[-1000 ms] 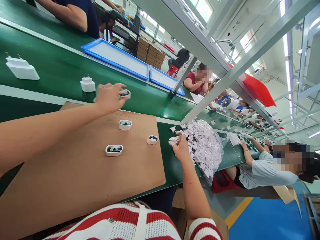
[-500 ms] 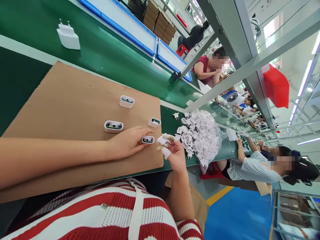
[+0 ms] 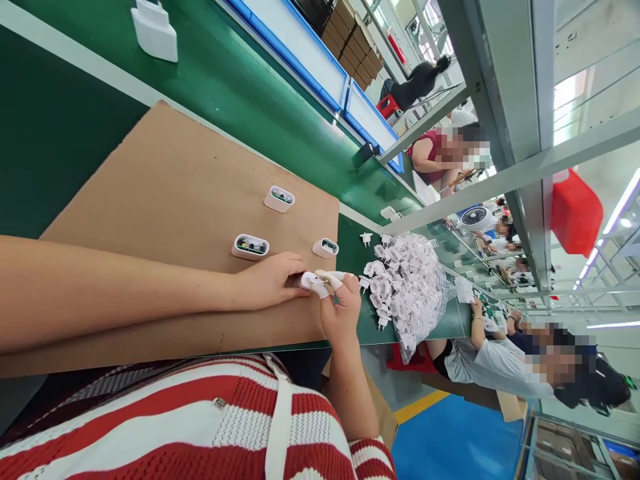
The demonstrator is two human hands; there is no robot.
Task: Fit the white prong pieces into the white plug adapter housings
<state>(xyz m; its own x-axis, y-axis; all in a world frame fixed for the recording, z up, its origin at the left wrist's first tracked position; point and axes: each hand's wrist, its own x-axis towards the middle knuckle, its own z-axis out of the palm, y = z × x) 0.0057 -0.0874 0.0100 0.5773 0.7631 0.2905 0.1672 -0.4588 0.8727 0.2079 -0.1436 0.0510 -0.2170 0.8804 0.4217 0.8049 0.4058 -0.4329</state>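
Observation:
My left hand is closed around a small white charger housing near the right edge of the cardboard sheet. My right hand, with white covers on some fingertips, pinches a white plug cap against the open end of that housing. Fingers hide most of the cap, and I cannot tell how far it sits in. Three more white housings stand on the cardboard, open ends up with circuit boards inside: one charger housing farther back, another housing beside my left wrist, a third housing just beyond my fingers.
A clear bag of white plug caps spills over the green bench to the right. An assembled charger stands at the far left. Blue-rimmed trays line the back. A grey metal frame crosses overhead. Co-workers sit farther along.
My right hand has brought the plug cap leftward onto the housing in my left hand; before, they were apart. The whole view has shifted and tilted slightly.

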